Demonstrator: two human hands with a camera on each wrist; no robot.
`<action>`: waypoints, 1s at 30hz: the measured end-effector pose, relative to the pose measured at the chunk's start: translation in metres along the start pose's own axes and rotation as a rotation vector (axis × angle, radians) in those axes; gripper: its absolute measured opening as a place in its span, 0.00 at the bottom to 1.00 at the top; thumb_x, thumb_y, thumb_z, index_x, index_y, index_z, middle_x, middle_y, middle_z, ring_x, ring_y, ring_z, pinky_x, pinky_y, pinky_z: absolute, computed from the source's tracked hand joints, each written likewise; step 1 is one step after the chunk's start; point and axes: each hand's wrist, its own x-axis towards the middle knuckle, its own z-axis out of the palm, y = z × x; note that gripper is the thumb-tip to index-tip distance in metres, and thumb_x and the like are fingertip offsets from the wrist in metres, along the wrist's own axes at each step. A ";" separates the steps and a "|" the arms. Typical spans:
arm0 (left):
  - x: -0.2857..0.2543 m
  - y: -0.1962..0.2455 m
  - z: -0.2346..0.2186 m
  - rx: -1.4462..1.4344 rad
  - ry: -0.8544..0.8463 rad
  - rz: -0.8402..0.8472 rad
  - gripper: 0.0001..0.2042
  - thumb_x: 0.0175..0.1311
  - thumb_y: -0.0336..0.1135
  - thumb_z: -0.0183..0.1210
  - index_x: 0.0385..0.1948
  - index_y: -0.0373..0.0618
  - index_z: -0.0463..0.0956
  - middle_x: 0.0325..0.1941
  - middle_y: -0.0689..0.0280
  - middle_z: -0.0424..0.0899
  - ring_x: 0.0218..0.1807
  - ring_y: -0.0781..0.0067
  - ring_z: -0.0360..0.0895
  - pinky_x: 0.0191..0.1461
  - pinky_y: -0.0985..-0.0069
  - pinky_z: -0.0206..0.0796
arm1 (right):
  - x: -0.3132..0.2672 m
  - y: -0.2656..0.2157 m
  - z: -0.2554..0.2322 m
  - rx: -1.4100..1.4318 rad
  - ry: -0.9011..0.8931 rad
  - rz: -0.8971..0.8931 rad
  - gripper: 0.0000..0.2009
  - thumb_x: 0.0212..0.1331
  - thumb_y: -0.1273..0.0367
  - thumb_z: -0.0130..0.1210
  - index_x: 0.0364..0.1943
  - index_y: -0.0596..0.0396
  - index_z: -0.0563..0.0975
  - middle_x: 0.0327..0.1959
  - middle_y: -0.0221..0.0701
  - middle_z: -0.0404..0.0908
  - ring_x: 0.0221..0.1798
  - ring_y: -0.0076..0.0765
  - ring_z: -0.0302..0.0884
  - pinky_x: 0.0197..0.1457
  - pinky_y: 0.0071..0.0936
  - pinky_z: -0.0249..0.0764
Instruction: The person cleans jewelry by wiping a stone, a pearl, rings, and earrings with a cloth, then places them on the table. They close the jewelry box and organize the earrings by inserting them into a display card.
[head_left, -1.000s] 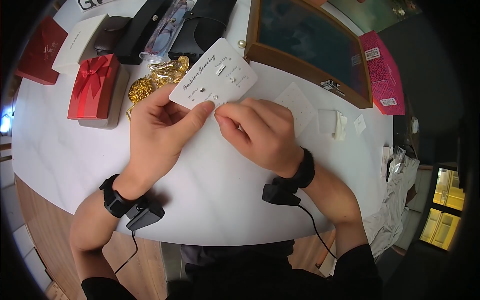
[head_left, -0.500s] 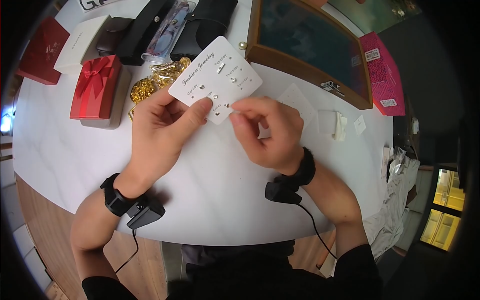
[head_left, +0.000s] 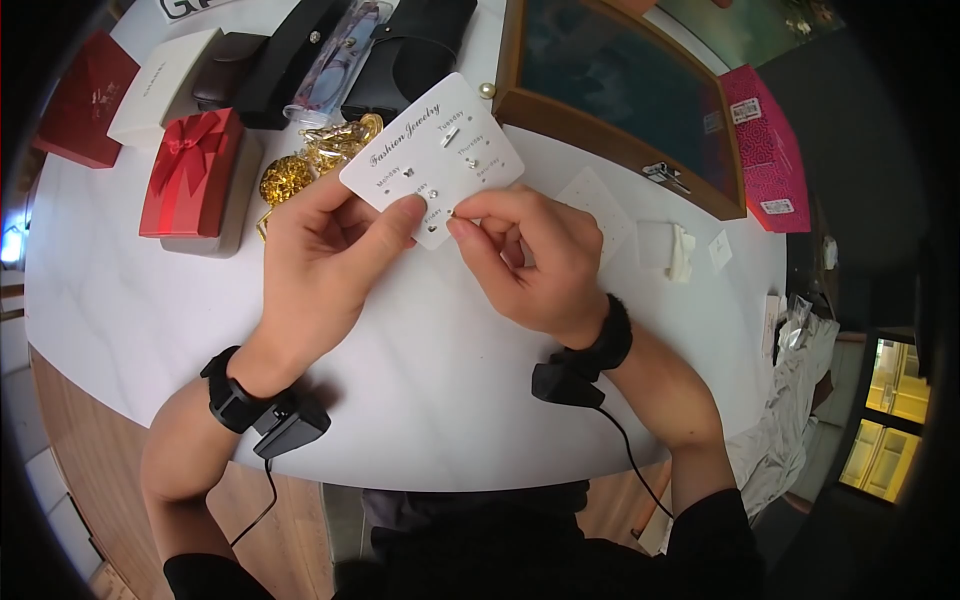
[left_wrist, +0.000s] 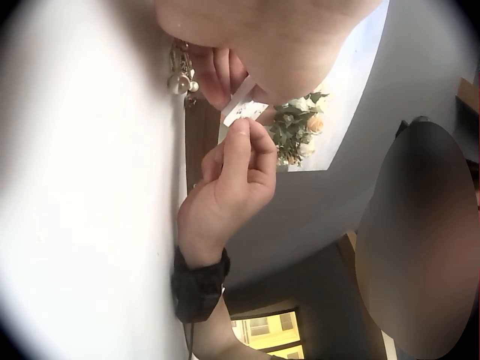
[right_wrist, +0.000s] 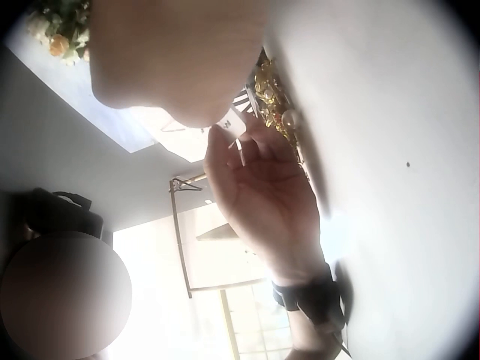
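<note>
A white earring card (head_left: pixel 430 125), printed "Fashion Jewelry" and weekday names, is tilted above the table. Several small studs sit on it. My left hand (head_left: pixel 320 265) grips its lower left edge, thumb on the printed face and fingers behind. At the lower right edge, my right hand (head_left: pixel 545 260) pinches with thumb and forefinger at a small stud earring (head_left: pixel 450 212) beside the word Friday. The fingertips partly cover this stud. In the left wrist view, the right thumb and forefinger meet at the edge of the card (left_wrist: pixel 246 111).
Gold jewellery (head_left: pixel 285 180) lies beyond the left hand, near a red ribboned box (head_left: pixel 190 185). Eyeglass cases (head_left: pixel 415 60) line the back. A wooden glass-topped case (head_left: pixel 610 140) stands back right. Another card with small studs (head_left: pixel 592 205) lies right of the right hand.
The right fingertips moved away from the card's lower edge to the right, uncovering the Friday row, then came back to the stud there. The card tilted slightly; the left hand kept its grip.
</note>
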 end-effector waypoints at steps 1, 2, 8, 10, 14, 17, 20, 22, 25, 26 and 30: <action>0.000 0.000 0.000 -0.003 -0.002 0.006 0.14 0.68 0.28 0.64 0.53 0.33 0.80 0.36 0.67 0.86 0.35 0.87 0.78 0.41 0.85 0.70 | 0.000 0.000 0.000 -0.016 -0.004 -0.007 0.08 0.55 0.79 0.65 0.36 0.54 0.79 0.26 0.26 0.81 0.20 0.26 0.78 0.24 0.22 0.72; 0.000 0.000 0.001 -0.007 -0.006 0.012 0.15 0.68 0.27 0.64 0.53 0.33 0.79 0.36 0.68 0.86 0.36 0.87 0.78 0.41 0.85 0.70 | -0.001 0.002 0.002 -0.017 -0.003 -0.007 0.08 0.55 0.79 0.65 0.36 0.54 0.79 0.26 0.26 0.81 0.20 0.26 0.78 0.24 0.22 0.72; -0.001 0.000 0.004 -0.037 0.009 0.017 0.15 0.67 0.26 0.64 0.53 0.33 0.79 0.37 0.68 0.86 0.35 0.88 0.77 0.41 0.86 0.69 | 0.000 0.004 0.004 -0.020 0.028 -0.085 0.09 0.55 0.82 0.65 0.37 0.57 0.79 0.24 0.26 0.82 0.17 0.17 0.71 0.19 0.17 0.64; -0.001 -0.001 0.002 -0.022 0.000 0.009 0.15 0.67 0.26 0.64 0.53 0.33 0.79 0.37 0.69 0.85 0.35 0.88 0.76 0.40 0.86 0.69 | 0.000 0.005 0.004 -0.027 0.028 -0.102 0.09 0.54 0.82 0.64 0.36 0.57 0.79 0.24 0.26 0.82 0.17 0.17 0.71 0.19 0.17 0.64; 0.000 -0.001 -0.001 0.009 -0.010 -0.004 0.15 0.67 0.27 0.64 0.54 0.33 0.79 0.35 0.70 0.85 0.34 0.89 0.75 0.39 0.86 0.68 | 0.001 0.003 0.002 -0.077 0.012 -0.120 0.08 0.54 0.82 0.64 0.36 0.57 0.80 0.24 0.26 0.81 0.17 0.18 0.71 0.19 0.17 0.64; 0.000 -0.001 0.000 0.013 0.010 0.012 0.15 0.67 0.27 0.64 0.54 0.33 0.79 0.35 0.70 0.85 0.34 0.89 0.75 0.39 0.87 0.67 | 0.000 0.005 0.003 -0.084 0.026 -0.138 0.08 0.55 0.81 0.64 0.36 0.56 0.80 0.23 0.26 0.81 0.17 0.18 0.71 0.19 0.17 0.64; 0.001 -0.001 -0.001 0.014 0.007 0.007 0.16 0.67 0.27 0.64 0.55 0.33 0.79 0.34 0.71 0.84 0.33 0.90 0.74 0.38 0.87 0.67 | -0.001 0.004 0.004 -0.010 0.048 -0.092 0.07 0.58 0.80 0.62 0.38 0.57 0.79 0.23 0.25 0.81 0.17 0.16 0.71 0.20 0.18 0.65; 0.000 0.000 0.003 0.006 0.018 0.014 0.16 0.67 0.28 0.64 0.55 0.33 0.79 0.34 0.71 0.84 0.33 0.90 0.74 0.38 0.87 0.66 | -0.002 -0.001 -0.004 0.063 -0.032 0.118 0.06 0.62 0.79 0.60 0.39 0.59 0.74 0.24 0.26 0.82 0.19 0.15 0.72 0.22 0.17 0.67; -0.001 0.001 0.002 -0.002 0.037 0.023 0.16 0.67 0.28 0.65 0.55 0.33 0.79 0.33 0.71 0.84 0.33 0.90 0.74 0.38 0.87 0.66 | -0.007 0.004 0.006 0.254 0.049 0.320 0.11 0.62 0.72 0.65 0.36 0.56 0.71 0.19 0.26 0.78 0.19 0.15 0.73 0.23 0.17 0.65; -0.001 0.001 0.002 -0.004 0.039 0.025 0.16 0.67 0.28 0.65 0.55 0.33 0.79 0.33 0.71 0.84 0.33 0.91 0.74 0.38 0.87 0.66 | -0.007 0.005 0.006 0.255 0.049 0.319 0.11 0.62 0.72 0.65 0.36 0.56 0.71 0.19 0.26 0.78 0.19 0.15 0.73 0.23 0.17 0.65; -0.002 0.002 0.001 0.034 0.014 0.003 0.15 0.67 0.27 0.65 0.53 0.34 0.80 0.34 0.71 0.85 0.33 0.90 0.75 0.37 0.88 0.67 | -0.007 0.007 0.006 0.341 0.030 0.400 0.14 0.62 0.71 0.66 0.33 0.55 0.68 0.19 0.27 0.79 0.20 0.13 0.72 0.23 0.16 0.64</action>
